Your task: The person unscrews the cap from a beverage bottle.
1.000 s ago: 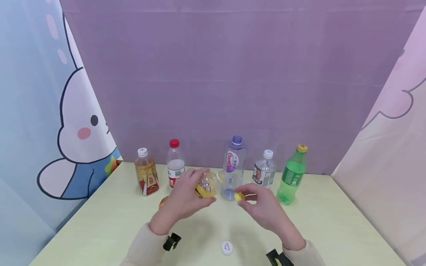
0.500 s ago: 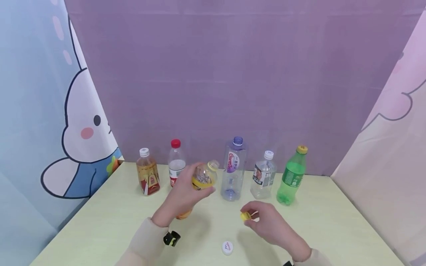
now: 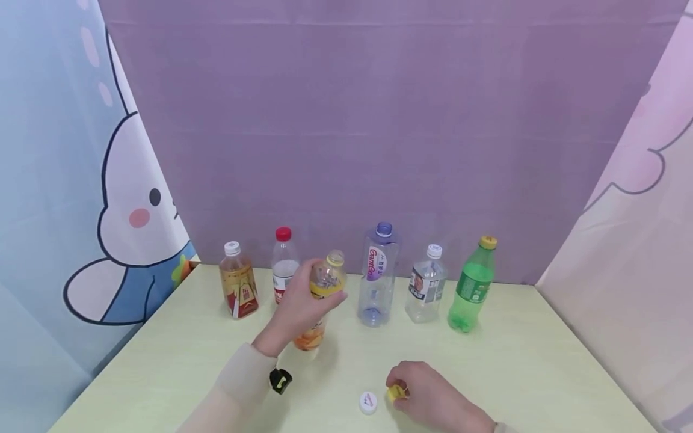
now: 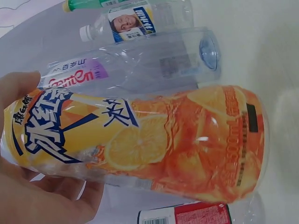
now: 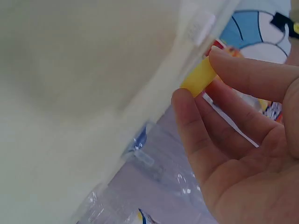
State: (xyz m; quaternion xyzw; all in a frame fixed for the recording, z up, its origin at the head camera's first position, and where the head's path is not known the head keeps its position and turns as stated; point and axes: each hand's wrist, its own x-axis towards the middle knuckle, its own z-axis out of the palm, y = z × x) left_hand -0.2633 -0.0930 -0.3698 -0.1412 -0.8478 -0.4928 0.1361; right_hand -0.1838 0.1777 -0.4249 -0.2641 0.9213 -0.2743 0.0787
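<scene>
My left hand [image 3: 299, 305] grips the upper part of an iced tea bottle [image 4: 177, 144] with a yellow and orange label. The bottle stands nearly upright in the head view, its mouth uncapped. Between thumb and fingers, my right hand [image 3: 430, 394] pinches a yellow bottle cap [image 5: 199, 77], low over the front of the table. Just left of that hand, a white cap [image 3: 368, 402] lies on the tabletop. Right behind the iced tea bottle is a tall clear bottle [image 3: 376, 279] with a purple neck and no cap.
Along the back stand a brown drink bottle [image 3: 239, 282], a red-capped bottle [image 3: 284, 272], a clear white-capped bottle [image 3: 426, 288] and a green bottle [image 3: 472, 288] with a yellow cap. A purple curtain [image 3: 368, 120] hangs behind the table [image 3: 514, 355].
My right hand has moved away from the iced tea bottle, down toward the white cap, carrying the yellow cap. My left hand has brought the tilted bottle nearly upright.
</scene>
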